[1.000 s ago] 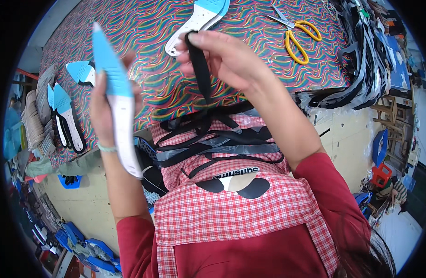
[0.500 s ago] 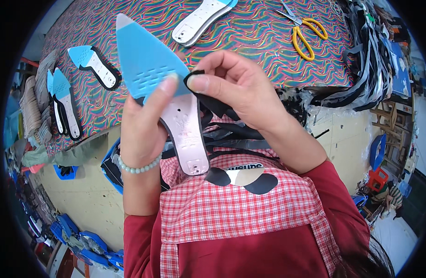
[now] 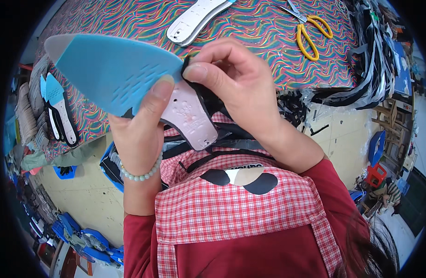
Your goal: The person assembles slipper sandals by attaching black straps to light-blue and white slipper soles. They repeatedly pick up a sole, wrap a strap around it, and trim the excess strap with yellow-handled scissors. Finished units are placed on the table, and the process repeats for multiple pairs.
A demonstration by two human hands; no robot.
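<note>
My left hand [image 3: 141, 123] is closed around the middle of a shoe insole [image 3: 113, 69], thumb on its face. The insole has a blue pointed front with a pale tip and a whitish-pink heel half edged in black. My right hand [image 3: 236, 76] pinches a black strip [image 3: 187, 69] between thumb and forefinger, right at the insole's edge where blue meets pink. The rest of the strip hangs below my right hand, partly hidden by it. The insole tilts with its tip toward the far left and its heel over my apron.
Scissors with yellow handles [image 3: 312, 39] lie on the patterned tabletop [image 3: 268, 28]. More insoles [image 3: 194, 21] rest at the back, and black-edged ones [image 3: 60, 109] at the left. Black and clear strips [image 3: 366, 60] hang at the right corner. A blue bin [image 3: 112, 169] stands below the table edge.
The insole has turned counterclockwise, its tip swinging to the left and its heel rising toward the right. My left hand turned with it; my right hand still pinches the strip at the edge.
</note>
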